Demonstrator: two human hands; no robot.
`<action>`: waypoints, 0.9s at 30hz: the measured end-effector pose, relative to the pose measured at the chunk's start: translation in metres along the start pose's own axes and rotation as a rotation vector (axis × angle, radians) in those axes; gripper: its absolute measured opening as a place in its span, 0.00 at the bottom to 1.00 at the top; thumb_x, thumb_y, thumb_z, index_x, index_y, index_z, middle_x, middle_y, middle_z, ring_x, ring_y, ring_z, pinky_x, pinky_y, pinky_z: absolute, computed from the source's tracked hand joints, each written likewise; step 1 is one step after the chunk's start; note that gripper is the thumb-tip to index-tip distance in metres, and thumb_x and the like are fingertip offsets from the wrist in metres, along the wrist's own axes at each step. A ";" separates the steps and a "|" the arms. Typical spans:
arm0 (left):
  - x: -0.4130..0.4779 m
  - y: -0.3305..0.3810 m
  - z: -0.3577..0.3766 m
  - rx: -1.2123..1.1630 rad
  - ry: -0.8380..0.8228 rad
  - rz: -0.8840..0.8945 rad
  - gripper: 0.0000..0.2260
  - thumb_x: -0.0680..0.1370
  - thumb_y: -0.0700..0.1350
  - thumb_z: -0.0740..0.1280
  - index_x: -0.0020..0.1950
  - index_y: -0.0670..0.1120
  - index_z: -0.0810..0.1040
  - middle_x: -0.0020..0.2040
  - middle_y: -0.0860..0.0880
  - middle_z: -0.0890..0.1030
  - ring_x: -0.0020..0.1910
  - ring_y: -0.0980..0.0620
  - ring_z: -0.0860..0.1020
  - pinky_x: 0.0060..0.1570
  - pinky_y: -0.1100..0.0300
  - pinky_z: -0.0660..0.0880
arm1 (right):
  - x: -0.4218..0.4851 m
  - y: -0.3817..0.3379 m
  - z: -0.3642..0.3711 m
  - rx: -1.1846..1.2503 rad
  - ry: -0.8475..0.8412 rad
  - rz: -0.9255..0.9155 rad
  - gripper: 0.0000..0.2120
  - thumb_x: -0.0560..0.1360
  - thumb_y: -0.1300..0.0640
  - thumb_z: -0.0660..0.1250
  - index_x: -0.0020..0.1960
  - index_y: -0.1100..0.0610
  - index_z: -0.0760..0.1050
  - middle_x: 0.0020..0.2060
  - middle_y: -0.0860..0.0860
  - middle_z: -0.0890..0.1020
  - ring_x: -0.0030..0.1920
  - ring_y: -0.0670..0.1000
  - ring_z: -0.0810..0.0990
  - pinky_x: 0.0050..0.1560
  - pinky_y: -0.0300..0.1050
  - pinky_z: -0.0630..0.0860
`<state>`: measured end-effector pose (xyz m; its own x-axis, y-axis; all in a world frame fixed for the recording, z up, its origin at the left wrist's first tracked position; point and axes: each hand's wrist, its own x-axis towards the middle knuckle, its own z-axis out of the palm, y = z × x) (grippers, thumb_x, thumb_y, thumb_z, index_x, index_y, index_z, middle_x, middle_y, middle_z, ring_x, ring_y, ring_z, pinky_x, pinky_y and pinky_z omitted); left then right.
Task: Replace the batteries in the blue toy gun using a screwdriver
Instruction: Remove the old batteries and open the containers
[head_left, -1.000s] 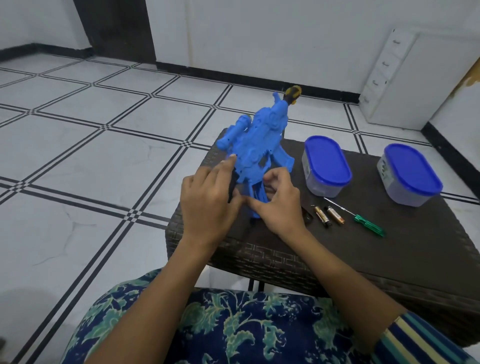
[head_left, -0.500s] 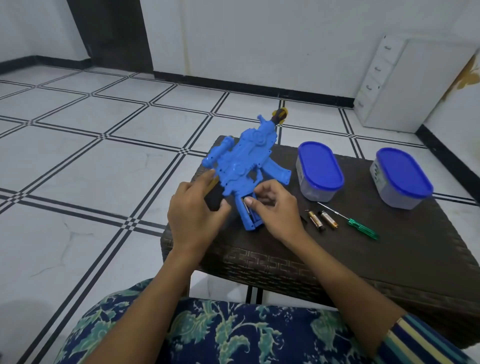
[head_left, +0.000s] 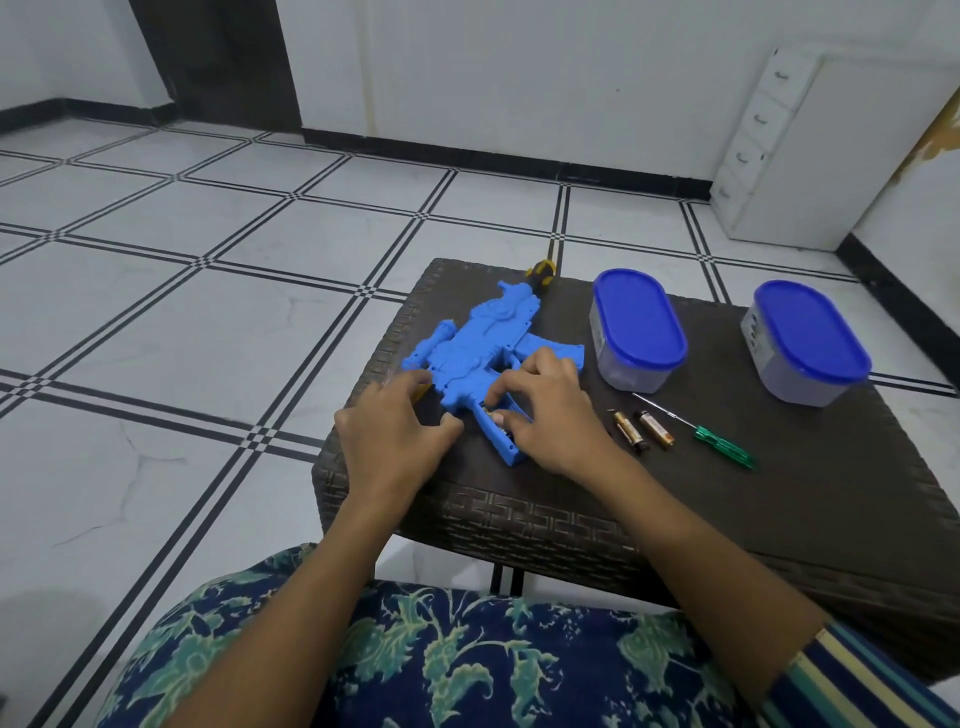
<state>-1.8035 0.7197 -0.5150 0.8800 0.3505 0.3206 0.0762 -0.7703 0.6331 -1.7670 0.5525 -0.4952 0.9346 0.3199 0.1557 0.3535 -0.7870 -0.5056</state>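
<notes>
The dark woven surface is carrying everything within easy reach of the seated person. The blue toy gun is lying flat on its side near the surface's left edge, its grip pointing towards the person, probably so that the open battery slot is facing up. Two containers with blue lids are standing behind and to the right, out of the way.

The left hand is bracing the gun's rear end between curved fingers and thumb, seemingly to stop it sliding. The right hand is pinching a battery in the grip's slot with its fingertips, apparently seating it.

The green-handled screwdriver is lying just right of two loose batteries, set aside near the right hand, likely for closing the cover.

A second ago the gun was being held tilted up off the surface; now it is resting flat, and both hands have come down with it. The screwdriver and loose batteries are lying where they were.
</notes>
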 end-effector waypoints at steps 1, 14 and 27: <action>-0.001 0.001 0.000 0.024 -0.009 0.011 0.21 0.67 0.53 0.72 0.59 0.53 0.78 0.50 0.53 0.83 0.54 0.49 0.78 0.57 0.48 0.69 | -0.001 -0.002 -0.001 -0.032 -0.012 0.001 0.05 0.75 0.53 0.70 0.49 0.45 0.78 0.48 0.47 0.66 0.54 0.49 0.64 0.51 0.50 0.69; -0.010 0.009 0.010 0.188 -0.096 0.268 0.14 0.73 0.39 0.66 0.57 0.48 0.78 0.70 0.49 0.72 0.66 0.46 0.68 0.57 0.43 0.67 | -0.008 -0.011 -0.010 -0.279 -0.016 0.002 0.06 0.76 0.48 0.68 0.51 0.39 0.78 0.59 0.45 0.64 0.60 0.50 0.63 0.47 0.51 0.64; -0.011 0.013 0.007 0.126 -0.140 0.253 0.15 0.73 0.38 0.65 0.57 0.50 0.79 0.67 0.52 0.75 0.66 0.49 0.68 0.57 0.44 0.67 | -0.002 -0.006 -0.020 -0.228 -0.240 -0.008 0.05 0.78 0.48 0.64 0.52 0.38 0.71 0.58 0.46 0.60 0.60 0.50 0.58 0.50 0.55 0.58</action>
<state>-1.8093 0.7020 -0.5154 0.9339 0.0689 0.3509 -0.1037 -0.8869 0.4502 -1.7699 0.5460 -0.4750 0.9056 0.4201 -0.0589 0.3857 -0.8731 -0.2982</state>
